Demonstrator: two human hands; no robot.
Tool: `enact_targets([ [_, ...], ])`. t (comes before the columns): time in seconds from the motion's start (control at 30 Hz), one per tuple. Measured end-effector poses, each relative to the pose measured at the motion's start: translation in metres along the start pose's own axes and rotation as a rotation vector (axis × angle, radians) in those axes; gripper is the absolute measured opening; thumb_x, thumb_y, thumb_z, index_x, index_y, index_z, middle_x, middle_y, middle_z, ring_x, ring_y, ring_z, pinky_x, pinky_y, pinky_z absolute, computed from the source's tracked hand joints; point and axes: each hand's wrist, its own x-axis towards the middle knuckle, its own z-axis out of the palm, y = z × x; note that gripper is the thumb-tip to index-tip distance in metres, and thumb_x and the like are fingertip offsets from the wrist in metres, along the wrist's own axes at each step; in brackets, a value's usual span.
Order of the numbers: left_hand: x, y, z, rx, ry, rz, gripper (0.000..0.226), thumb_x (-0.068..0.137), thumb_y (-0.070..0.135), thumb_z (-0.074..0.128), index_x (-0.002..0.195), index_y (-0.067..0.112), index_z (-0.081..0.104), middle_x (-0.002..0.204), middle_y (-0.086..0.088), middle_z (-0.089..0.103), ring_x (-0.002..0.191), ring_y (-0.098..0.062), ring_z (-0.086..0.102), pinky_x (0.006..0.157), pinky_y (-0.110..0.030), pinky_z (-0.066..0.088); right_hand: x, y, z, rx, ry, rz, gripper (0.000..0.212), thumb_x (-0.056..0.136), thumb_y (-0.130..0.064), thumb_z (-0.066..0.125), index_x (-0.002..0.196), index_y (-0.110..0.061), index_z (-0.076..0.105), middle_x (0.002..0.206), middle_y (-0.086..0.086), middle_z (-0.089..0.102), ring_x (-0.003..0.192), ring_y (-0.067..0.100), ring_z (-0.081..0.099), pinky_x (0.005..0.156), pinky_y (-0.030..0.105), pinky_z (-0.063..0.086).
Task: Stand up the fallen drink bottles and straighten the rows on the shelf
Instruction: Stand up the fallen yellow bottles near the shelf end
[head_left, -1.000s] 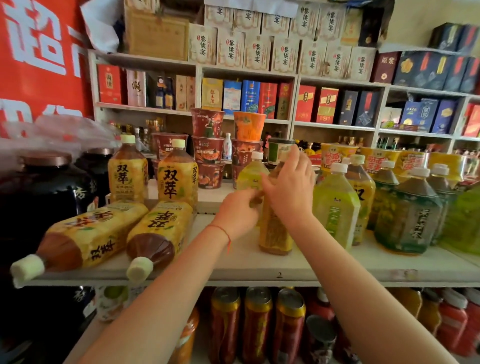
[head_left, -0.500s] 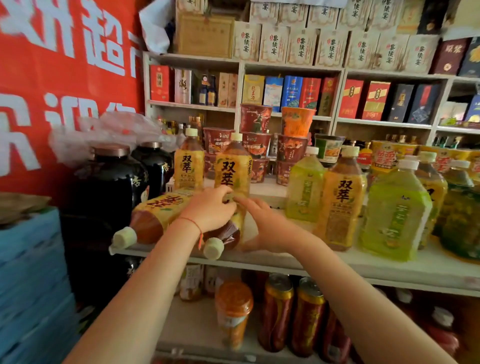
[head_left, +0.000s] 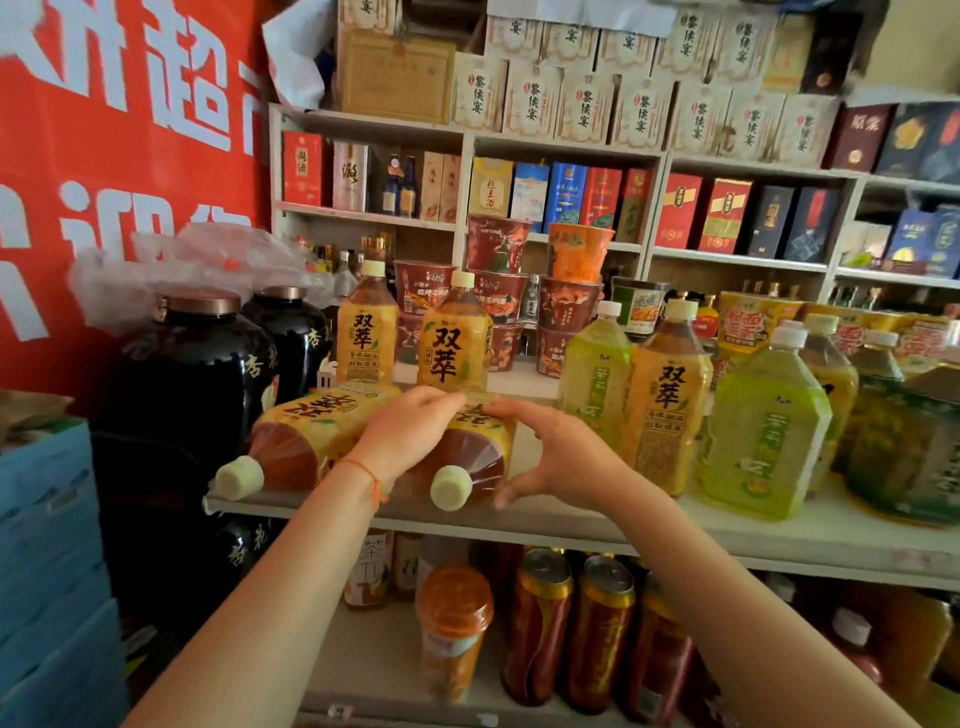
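Two yellow-labelled tea bottles lie on their sides on the white shelf (head_left: 623, 525), caps toward me. My left hand (head_left: 410, 436) and my right hand (head_left: 556, 457) clasp the right fallen bottle (head_left: 467, 457) from either side. The left fallen bottle (head_left: 306, 441) lies untouched beside it. Behind them two upright yellow tea bottles (head_left: 366, 332) (head_left: 457, 343) stand. To the right stand a yellow bottle (head_left: 667, 400) and green tea bottles (head_left: 597, 379) (head_left: 763, 431).
Black ceramic jars (head_left: 192, 374) stand at the shelf's left end by a red banner. Stacked noodle cups (head_left: 498, 291) sit behind the bottles. Cans (head_left: 540, 623) and an orange jar (head_left: 454, 629) fill the lower shelf. Blue crates (head_left: 52, 571) are at left.
Both hands left the upright yellow bottle at centre and moved left onto the right fallen bottle; the view swung left with them.
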Motion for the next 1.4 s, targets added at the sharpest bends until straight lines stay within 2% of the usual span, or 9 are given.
enact_targets([
  [0.2,0.007,0.031,0.003,-0.295,0.098,0.003,0.036,0.093,0.055,0.039,0.091,0.029,0.063,0.118,-0.009,0.064,0.111,-0.033,0.062,0.094,-0.055,0.053,-0.001,0.008,-0.012,0.423,0.259,0.063,0.073,0.067,-0.063,0.073,0.13,-0.033,0.055,0.118,-0.018,0.065,0.113,0.005,0.061,0.097,0.032,0.052],
  [0.33,0.018,0.043,0.024,-0.271,0.082,0.128,0.036,0.104,0.047,0.036,0.13,0.035,0.057,0.119,0.016,0.057,0.124,-0.015,0.049,0.109,-0.04,0.036,0.006,-0.002,-0.011,0.557,0.351,0.133,0.062,0.09,-0.063,0.04,0.14,-0.027,0.039,0.122,-0.018,0.057,0.112,0.001,0.056,0.087,0.021,0.045],
  [0.47,0.032,0.051,0.052,-0.263,0.027,0.226,0.052,0.106,0.045,0.039,0.156,0.035,0.028,0.157,0.011,0.035,0.145,-0.014,0.031,0.107,-0.028,0.024,0.022,0.007,-0.008,0.626,0.428,0.238,0.061,0.1,-0.051,0.045,0.149,-0.018,0.03,0.142,-0.001,0.05,0.132,0.017,0.048,0.104,0.035,0.043],
  [0.63,0.06,0.048,0.07,-0.216,0.032,0.192,0.048,0.107,0.039,0.04,0.153,0.04,0.03,0.16,0.008,0.032,0.147,-0.014,0.028,0.108,-0.027,0.025,0.035,0.032,0.002,0.549,0.379,0.379,0.095,0.092,-0.05,0.063,0.159,-0.016,0.005,0.161,0.009,0.029,0.147,0.029,0.032,0.116,0.05,0.036],
  [0.8,0.052,0.045,0.063,-0.148,-0.001,0.188,0.048,0.107,0.036,0.041,0.153,0.041,0.029,0.137,0.017,0.043,0.126,-0.004,0.04,0.1,-0.025,0.032,0.032,0.016,0.004,0.39,0.531,0.255,0.087,0.095,-0.023,0.064,0.158,-0.006,0.006,0.163,0.015,0.016,0.152,0.029,0.015,0.123,0.047,0.023],
  [0.93,0.038,0.035,0.026,0.205,0.081,0.236,0.034,0.103,0.036,0.047,0.135,0.028,0.058,0.128,0.009,0.061,0.121,-0.015,0.057,0.102,-0.035,0.045,0.027,-0.012,0.024,0.06,0.851,-0.018,0.056,0.092,-0.009,0.061,0.143,-0.001,0.04,0.154,0.023,0.03,0.148,0.038,0.025,0.118,0.054,0.031],
  [1.1,0.021,0.016,-0.063,0.52,0.023,0.198,0.031,0.099,0.05,0.045,0.116,0.036,0.067,0.112,0.012,0.068,0.101,-0.012,0.062,0.095,-0.039,0.05,0.048,-0.057,0.051,-0.035,0.411,-0.133,0.04,0.089,-0.023,0.058,0.127,-0.011,0.058,0.129,0.008,0.055,0.123,0.028,0.049,0.105,0.051,0.042],
  [1.2,0.019,-0.01,-0.115,0.636,-0.115,0.094,0.035,0.1,0.052,0.044,0.122,0.031,0.063,0.122,0.009,0.064,0.104,-0.012,0.059,0.09,-0.033,0.049,0.067,-0.089,0.07,-0.162,-0.049,-0.103,0.089,0.084,-0.039,0.075,0.156,-0.027,0.025,0.16,0.0,0.026,0.147,0.025,0.023,0.118,0.05,0.029],
  [1.4,0.027,-0.074,-0.149,0.185,-0.269,-0.025,0.043,0.097,0.062,0.045,0.132,0.037,0.051,0.126,0.014,0.054,0.119,-0.008,0.052,0.099,-0.03,0.042,0.088,-0.111,0.087,-0.26,-0.013,-0.088,0.115,0.064,-0.059,0.083,0.156,-0.04,0.018,0.162,-0.01,0.025,0.15,0.018,0.02,0.12,0.052,0.025],
])
